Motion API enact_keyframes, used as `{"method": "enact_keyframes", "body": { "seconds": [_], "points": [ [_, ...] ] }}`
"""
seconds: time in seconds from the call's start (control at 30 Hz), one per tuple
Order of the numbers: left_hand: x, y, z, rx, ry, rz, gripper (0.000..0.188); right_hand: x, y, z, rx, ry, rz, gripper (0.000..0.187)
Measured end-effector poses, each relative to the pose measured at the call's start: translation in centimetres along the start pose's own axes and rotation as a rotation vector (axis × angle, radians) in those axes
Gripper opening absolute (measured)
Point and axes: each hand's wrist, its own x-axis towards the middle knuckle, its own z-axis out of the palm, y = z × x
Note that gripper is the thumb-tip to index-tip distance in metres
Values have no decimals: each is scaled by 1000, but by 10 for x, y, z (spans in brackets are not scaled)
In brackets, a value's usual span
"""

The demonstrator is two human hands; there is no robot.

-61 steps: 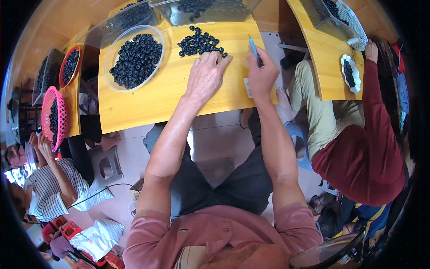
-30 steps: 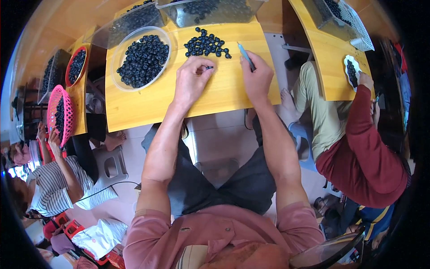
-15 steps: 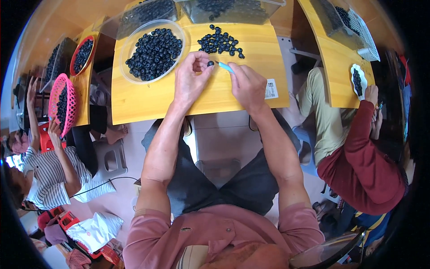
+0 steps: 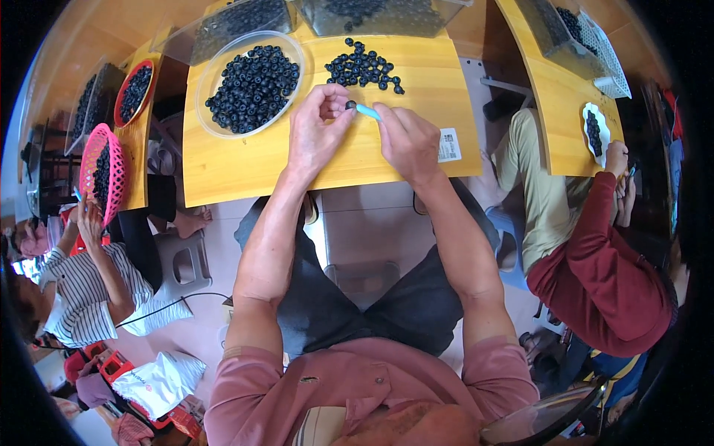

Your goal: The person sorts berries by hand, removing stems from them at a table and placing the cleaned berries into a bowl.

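Over the yellow table (image 4: 245, 167), my left hand (image 4: 318, 126) is closed, pinching a single round black bead (image 4: 350, 105) between thumb and fingertips. My right hand (image 4: 410, 141) grips a slim light-blue-handled tool (image 4: 367, 111). Its front end meets the bead, so the tip itself is hidden. Just beyond my hands lies a loose heap of black beads (image 4: 362, 67). To the left of it stands a clear round tub (image 4: 199, 97) holding many similar beads (image 4: 254, 88), some with pale rings or holes.
Clear bins (image 4: 387, 30) of dark beads line the table's far edge. A white label (image 4: 449, 145) lies near the right edge. At the left, a person in stripes works by a pink basket (image 4: 91, 152); at the right, another in dark red sits by a white dish (image 4: 604, 134).
The blue-handled tool has come left, its tip now against the bead. My left hand stays nearly still. The person at the left has brought both hands together, a blue tool now showing.
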Motion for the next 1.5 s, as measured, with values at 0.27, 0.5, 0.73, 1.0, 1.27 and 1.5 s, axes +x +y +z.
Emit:
{"method": "enact_keyframes", "body": {
  "seconds": [0.27,0.5,0.73,1.0,1.27,1.5],
  "points": [
    [0,1,2,-69,23,-2,36,2,2,4,-35,36,-45,25],
    [-8,4,-8,-312,72,9,41,3,8,8,-133,-35,108,23],
    [-9,5,-20,-130,74,117,23,2,8,11,-121,-33,77,19],
    [-9,-5,-33,-139,123,163,20,5,6,9,-71,-13,82,16],
    [7,-11,-91,574,579,315,20,4,20,0,50,62,241,21],
    [17,1,-32,574,212,502,26,13,50,-19,238,187,676,19]
  ]
}}
